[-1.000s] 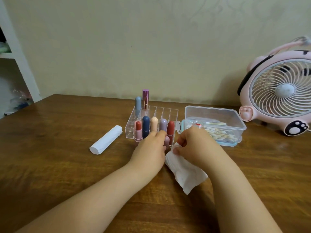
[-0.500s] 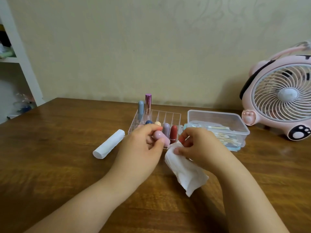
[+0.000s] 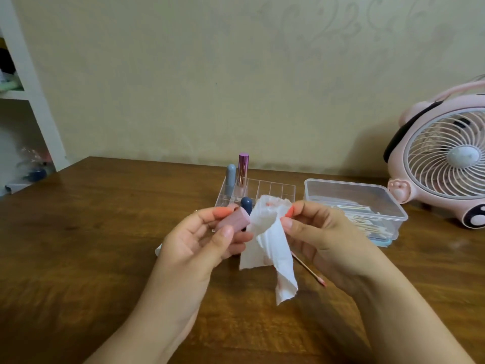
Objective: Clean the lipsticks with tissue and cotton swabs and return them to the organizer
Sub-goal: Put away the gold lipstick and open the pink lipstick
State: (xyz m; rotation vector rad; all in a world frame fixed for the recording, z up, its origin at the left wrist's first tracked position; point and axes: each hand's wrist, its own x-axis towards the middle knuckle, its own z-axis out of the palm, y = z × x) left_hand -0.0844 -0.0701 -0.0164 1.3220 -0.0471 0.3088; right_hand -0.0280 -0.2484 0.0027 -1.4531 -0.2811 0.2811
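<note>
We hold a pale pink lipstick [image 3: 234,218] in our left hand [image 3: 202,240], thumb and fingers curled around its barrel, lifted above the counter [image 3: 91,245] at about 6 o'clock from the clear organizer [image 3: 273,187]. Our right hand [image 3: 322,232] pinches a white tissue [image 3: 270,243], whose bunched top touches the lipstick's end; faint pink marks show on it, and its tail hangs free toward us. A used cotton swab [image 3: 309,270] pokes out under our right hand at 5 o'clock from the tissue. In the organizer, a grey-blue lipstick [image 3: 231,178] and a metallic pink one [image 3: 242,170] stand in the back row, a navy one [image 3: 246,203] in front. The swab box [image 3: 354,203] sits at 3 o'clock, just beside the organizer; the pink fan [image 3: 446,164] stands at the counter's right edge. Bare wood lies at 9 o'clock.
</note>
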